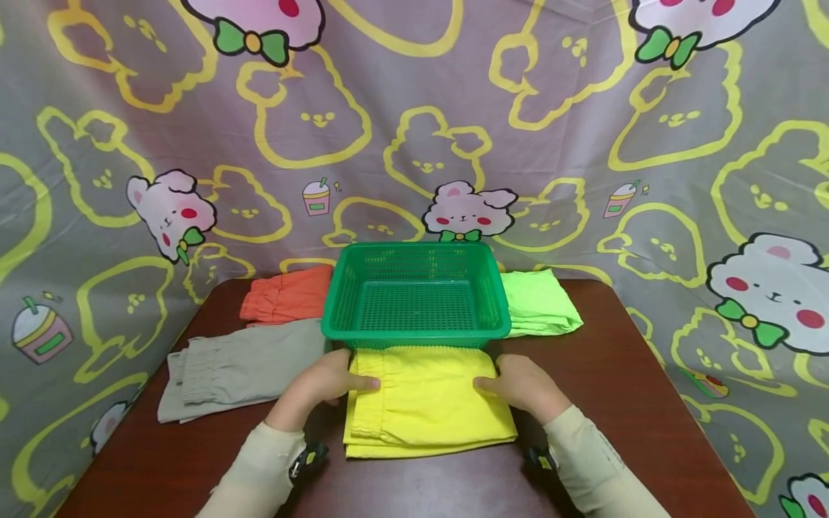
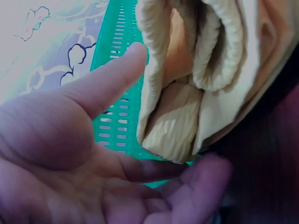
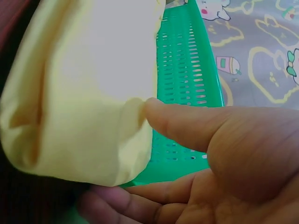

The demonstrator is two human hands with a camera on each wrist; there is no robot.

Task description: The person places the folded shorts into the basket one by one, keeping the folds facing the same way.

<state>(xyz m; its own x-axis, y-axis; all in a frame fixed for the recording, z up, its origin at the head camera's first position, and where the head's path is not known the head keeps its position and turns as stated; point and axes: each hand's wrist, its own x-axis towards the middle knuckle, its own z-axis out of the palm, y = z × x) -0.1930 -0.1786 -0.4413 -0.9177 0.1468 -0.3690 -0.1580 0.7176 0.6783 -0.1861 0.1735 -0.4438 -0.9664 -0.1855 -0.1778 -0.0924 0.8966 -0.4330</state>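
Observation:
Folded yellow pants [image 1: 434, 403] with a gathered elastic waistband lie in front of the green basket [image 1: 414, 334]. My left hand [image 1: 330, 378] grips their left, waistband end, thumb on top and fingers under the edge. At the opposite end my right hand [image 1: 524, 381] holds the folded side the same way. In the left wrist view the rolled waistband [image 2: 154, 70] shows between thumb and fingers. The right wrist view shows my right thumb [image 3: 182, 123] against the smooth fold of the pants [image 3: 93, 130], fingertips partly hidden beneath.
Folded grey pants [image 1: 252, 367] lie left of the basket, with an orange folded garment [image 1: 291, 295] behind them. A bright green folded garment [image 1: 540, 302] lies to the basket's right. A patterned curtain [image 1: 388, 108] surrounds the brown table [image 1: 635, 432] at the back and sides.

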